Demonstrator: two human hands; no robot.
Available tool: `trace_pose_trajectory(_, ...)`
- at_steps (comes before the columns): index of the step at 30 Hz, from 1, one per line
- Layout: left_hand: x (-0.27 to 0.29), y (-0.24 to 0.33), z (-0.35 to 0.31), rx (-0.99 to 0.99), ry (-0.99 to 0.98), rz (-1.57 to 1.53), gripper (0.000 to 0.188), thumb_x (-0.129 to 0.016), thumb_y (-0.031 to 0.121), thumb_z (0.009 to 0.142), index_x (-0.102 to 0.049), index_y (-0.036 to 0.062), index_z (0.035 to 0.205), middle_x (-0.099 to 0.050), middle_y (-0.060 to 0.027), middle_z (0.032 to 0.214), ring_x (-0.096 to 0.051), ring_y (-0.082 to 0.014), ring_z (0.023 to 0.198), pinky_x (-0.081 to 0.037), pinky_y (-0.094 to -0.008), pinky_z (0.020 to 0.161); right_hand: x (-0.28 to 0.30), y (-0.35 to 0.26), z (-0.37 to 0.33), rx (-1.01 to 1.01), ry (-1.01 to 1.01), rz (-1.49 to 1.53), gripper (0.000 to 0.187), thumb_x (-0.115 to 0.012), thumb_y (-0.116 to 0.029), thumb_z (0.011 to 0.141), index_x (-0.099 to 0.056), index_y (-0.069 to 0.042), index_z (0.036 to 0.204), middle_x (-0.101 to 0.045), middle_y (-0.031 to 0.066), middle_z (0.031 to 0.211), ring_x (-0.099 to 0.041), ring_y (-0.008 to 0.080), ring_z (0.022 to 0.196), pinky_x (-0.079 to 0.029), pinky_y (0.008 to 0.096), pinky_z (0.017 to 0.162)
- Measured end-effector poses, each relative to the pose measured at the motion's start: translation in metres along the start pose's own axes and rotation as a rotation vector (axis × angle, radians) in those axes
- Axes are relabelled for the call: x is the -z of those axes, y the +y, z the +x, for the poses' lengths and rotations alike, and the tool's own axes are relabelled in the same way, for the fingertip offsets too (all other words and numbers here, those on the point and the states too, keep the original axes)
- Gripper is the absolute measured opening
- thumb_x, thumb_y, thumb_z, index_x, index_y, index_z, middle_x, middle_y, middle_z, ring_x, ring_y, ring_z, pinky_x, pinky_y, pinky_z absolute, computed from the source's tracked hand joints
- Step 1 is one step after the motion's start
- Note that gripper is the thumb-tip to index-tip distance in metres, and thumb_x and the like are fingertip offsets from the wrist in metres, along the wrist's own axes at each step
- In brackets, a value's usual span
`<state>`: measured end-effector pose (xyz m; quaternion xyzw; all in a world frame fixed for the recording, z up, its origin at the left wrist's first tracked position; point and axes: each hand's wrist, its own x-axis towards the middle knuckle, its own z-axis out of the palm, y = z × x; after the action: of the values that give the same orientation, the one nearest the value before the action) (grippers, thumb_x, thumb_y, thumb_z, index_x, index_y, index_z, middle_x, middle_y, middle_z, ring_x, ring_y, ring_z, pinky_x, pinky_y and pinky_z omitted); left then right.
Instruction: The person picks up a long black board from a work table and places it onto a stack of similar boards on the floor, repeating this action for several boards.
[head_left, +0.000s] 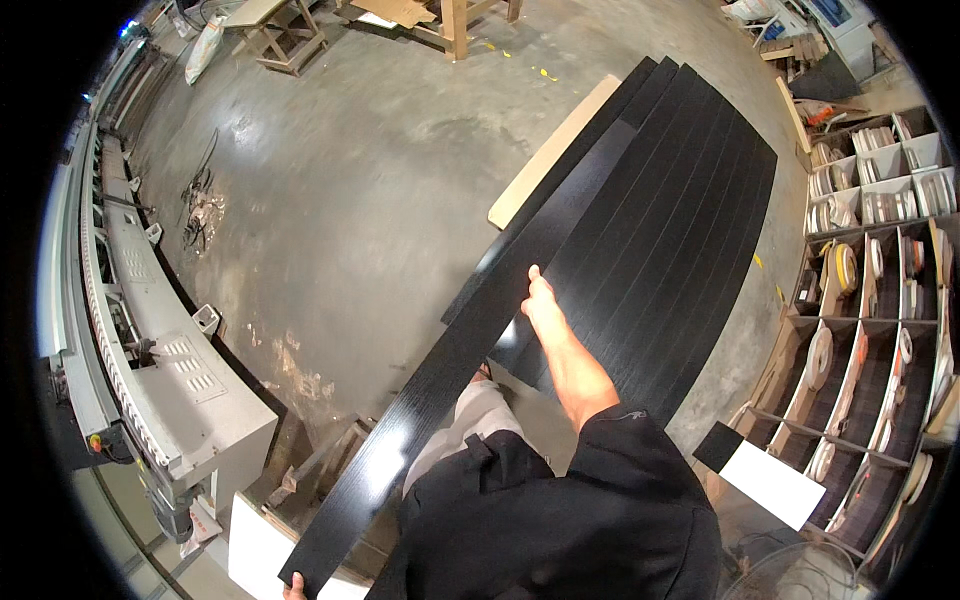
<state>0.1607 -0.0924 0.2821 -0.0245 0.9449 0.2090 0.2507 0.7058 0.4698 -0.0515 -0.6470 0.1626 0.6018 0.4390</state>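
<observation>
Long black plank [420, 415]: in the head view, a narrow wood-grain board slanting from lower left up across the left edge of the panel stack [690, 220]; its far end blends into the black there.
Left hand [294, 590]: fingers holding the plank's lower end, thumb on top; the rest is cut off.
Right hand [540, 300]: fingers holding the plank's right edge partway along; those underneath are hidden.
Twist and scratch risk: if one hand lifts ahead of the other, the plank might twist and scrape the stack's dark finish; its lower end could knock the white board [255, 555] below.
Stack surface: black, with thin parallel lines running lengthwise; a pale slab [553, 155] juts beyond its left edge. What props the stack is hidden.
Concrete floor [350, 200]: grey, stained, with yellow marks.
Workshop left: a long grey machine [165, 320].
Workshop right: a compartmented rack [785, 378] of banding rolls [818, 358].
</observation>
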Motion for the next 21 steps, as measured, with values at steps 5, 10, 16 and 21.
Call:
trace_pose_trajectory(5,-0.021,0.015,-0.016,-0.01,-0.077,-0.042,0.072,-0.071,0.048,0.073,-0.054,-0.0059,0.118,-0.057,-0.0202,0.113,-0.052,-0.0303,0.105,-0.042,-0.0368,0.09,0.001,-0.013,0.032,-0.047,-0.166,0.212,0.052,-0.053,-0.036,0.09,-0.044,0.001,0.127,-0.043,0.0164,0.134,-0.041,0.0304,0.124,-0.029,0.0498,0.104)
trace_pose_trajectory(10,-0.032,0.028,-0.018,-0.029,-0.134,-0.052,0.07,-0.069,0.048,0.075,-0.055,-0.0063,0.117,-0.058,-0.0195,0.112,-0.052,-0.0296,0.103,-0.042,-0.0368,0.089,-0.026,0.009,-0.012,-0.066,-0.291,0.074,0.056,-0.054,-0.036,0.09,-0.041,0.003,0.128,-0.042,0.0185,0.135,-0.04,0.0332,0.124,-0.028,0.0476,0.105)
trace_pose_trajectory(16,-0.026,0.009,-0.03,-0.029,-0.152,-0.075,0.067,-0.067,0.047,0.077,-0.055,-0.0069,0.115,-0.058,-0.0187,0.11,-0.052,-0.0287,0.1,-0.042,-0.0367,0.087,-0.044,0.037,-0.026,-0.083,-0.061,-0.01,0.053,-0.053,-0.034,0.091,-0.043,0.004,0.126,-0.044,0.0186,0.133,-0.04,0.0315,0.123,-0.032,0.0464,0.103)
trace_pose_trajectory(21,-0.037,-0.004,-0.018,-0.06,-0.206,-0.115,0.058,-0.057,0.044,0.086,-0.058,-0.01,0.107,-0.06,-0.0151,0.102,-0.051,-0.0262,0.094,-0.038,-0.0369,0.088,-0.017,0.059,0.018,0.058,0.06,0.004,0.053,-0.056,-0.032,0.089,-0.042,0.005,0.125,-0.047,0.019,0.13,-0.046,0.0314,0.118,-0.035,0.0463,0.1)
